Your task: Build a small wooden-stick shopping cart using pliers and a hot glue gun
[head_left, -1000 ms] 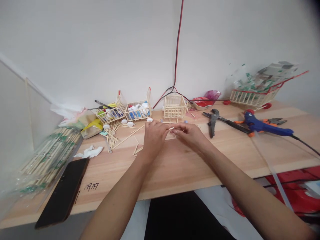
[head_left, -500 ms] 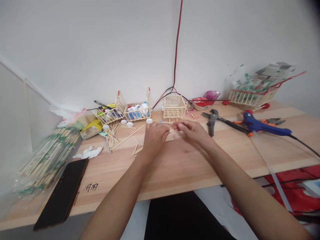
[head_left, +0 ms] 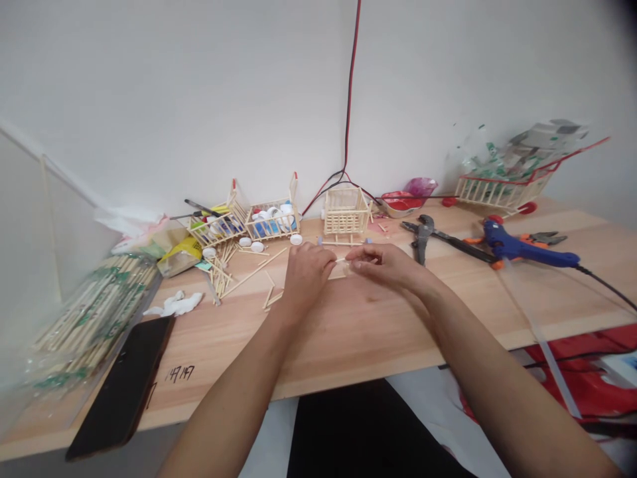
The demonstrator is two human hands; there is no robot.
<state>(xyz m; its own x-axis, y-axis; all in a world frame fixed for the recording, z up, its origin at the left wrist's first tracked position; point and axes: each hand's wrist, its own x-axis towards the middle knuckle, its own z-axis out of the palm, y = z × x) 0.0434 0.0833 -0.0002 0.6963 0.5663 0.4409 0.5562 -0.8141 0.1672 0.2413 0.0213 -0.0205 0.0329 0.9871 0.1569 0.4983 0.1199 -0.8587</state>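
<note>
A short wooden stick (head_left: 341,259) spans the gap between my two hands above the table. My left hand (head_left: 309,271) is closed, thumb and fingers pinching the stick's left end. My right hand (head_left: 385,264) curls in from the other side, its fingertips closed at the right end; the exact grip is partly hidden. Another stick (head_left: 337,277) lies flat just in front of the hands. Behind them stands a small stick-built cart basket (head_left: 346,211). A stick axle (head_left: 343,243) with small bluish ends lies before that basket.
Left of my hands are loose sticks (head_left: 223,269), two filled mini carts, one a stick cart (head_left: 273,222), and bagged sticks (head_left: 94,312). A phone (head_left: 122,388) lies front left. On the right are a cutter (head_left: 423,239), a blue glue gun (head_left: 530,252) and a red-trimmed cart (head_left: 502,192).
My right hand's fingers have shifted slightly at the stick's end, and the axle behind shows more fully. My left hand stays nearly in place.
</note>
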